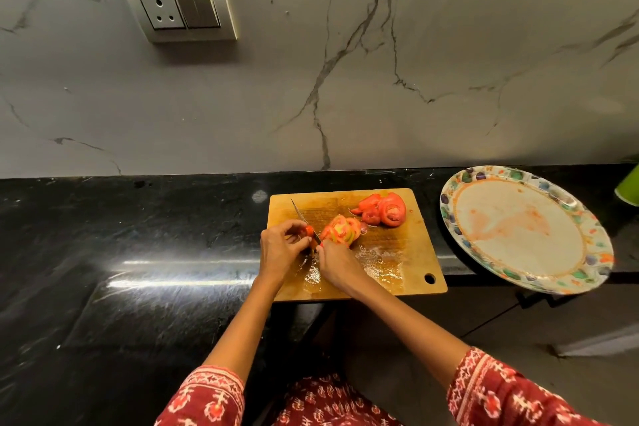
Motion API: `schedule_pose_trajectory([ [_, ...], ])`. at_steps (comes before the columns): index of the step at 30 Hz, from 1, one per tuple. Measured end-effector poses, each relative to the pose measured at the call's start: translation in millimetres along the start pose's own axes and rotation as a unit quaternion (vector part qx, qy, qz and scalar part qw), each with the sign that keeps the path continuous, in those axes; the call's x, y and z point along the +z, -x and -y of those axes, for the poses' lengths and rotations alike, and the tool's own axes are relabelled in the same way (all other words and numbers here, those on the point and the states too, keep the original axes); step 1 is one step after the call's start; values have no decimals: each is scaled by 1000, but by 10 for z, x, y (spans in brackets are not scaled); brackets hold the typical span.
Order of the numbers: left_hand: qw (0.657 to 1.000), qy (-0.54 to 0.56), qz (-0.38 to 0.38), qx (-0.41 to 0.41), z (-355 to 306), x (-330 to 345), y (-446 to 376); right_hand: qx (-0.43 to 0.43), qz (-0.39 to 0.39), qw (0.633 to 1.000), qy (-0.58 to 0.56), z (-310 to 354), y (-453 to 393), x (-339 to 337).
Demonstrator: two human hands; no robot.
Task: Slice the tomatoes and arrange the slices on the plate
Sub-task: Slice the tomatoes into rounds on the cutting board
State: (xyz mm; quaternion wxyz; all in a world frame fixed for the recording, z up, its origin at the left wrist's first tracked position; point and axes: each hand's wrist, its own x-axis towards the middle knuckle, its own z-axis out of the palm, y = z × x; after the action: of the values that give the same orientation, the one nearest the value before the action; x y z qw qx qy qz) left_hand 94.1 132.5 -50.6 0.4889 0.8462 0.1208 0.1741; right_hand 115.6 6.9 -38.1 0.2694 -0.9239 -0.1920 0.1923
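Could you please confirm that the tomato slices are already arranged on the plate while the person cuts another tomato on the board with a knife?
Not quite. The head view shows the plate holds no slices, only reddish smears. The cut slices lie piled on the board, at its far right. The rest stands: the person is cutting another tomato on the board with a knife.

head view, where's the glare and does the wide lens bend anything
Head view: bright streaks of glare on the glossy black stone counter left of the wet wooden cutting board; the counter's back edge bows, and the round floral-rimmed plate stretches into an oval near the right edge.
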Motion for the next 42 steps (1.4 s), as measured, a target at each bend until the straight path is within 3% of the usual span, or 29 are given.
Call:
schedule_pose_trajectory([
  [26,999,14,-45,5,53,-16,-36,14,-3,997,78,-290,338,76],
  [33,999,14,-31,4,128,97,28,45,15,992,121,-82,192,65],
  [42,998,-53,-21,17,202,171,60,35,-3,991,131,-102,228,125],
])
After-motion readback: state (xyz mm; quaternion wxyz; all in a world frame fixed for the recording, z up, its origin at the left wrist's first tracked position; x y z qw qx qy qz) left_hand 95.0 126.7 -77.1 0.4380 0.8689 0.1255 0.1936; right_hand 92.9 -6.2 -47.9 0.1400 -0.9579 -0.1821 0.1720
